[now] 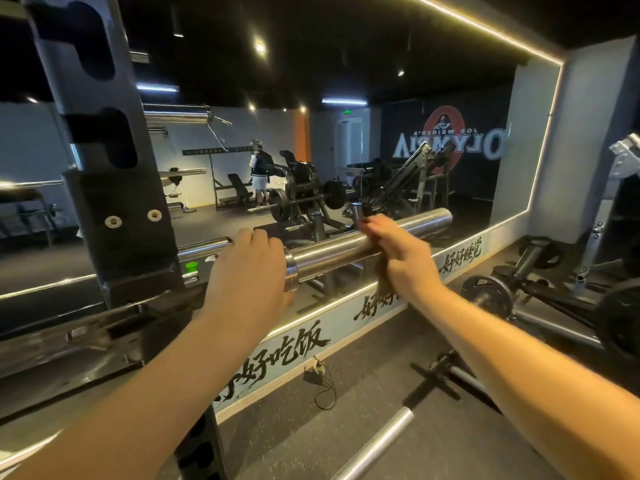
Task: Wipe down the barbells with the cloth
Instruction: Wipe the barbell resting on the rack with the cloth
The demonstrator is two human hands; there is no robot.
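Before a wall mirror, dark rubber floor, cloth against racked barbell

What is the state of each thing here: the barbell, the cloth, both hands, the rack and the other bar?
barbell: rests on the rack, this sleeve bare of plates.
cloth: held against the sleeve, one end hanging below.
left hand: fingers curled over the barbell beside the collar.
right hand: grips the cloth on the sleeve.
rack: upright, carries the barbell.
bar on the floor: lies flat, untouched.
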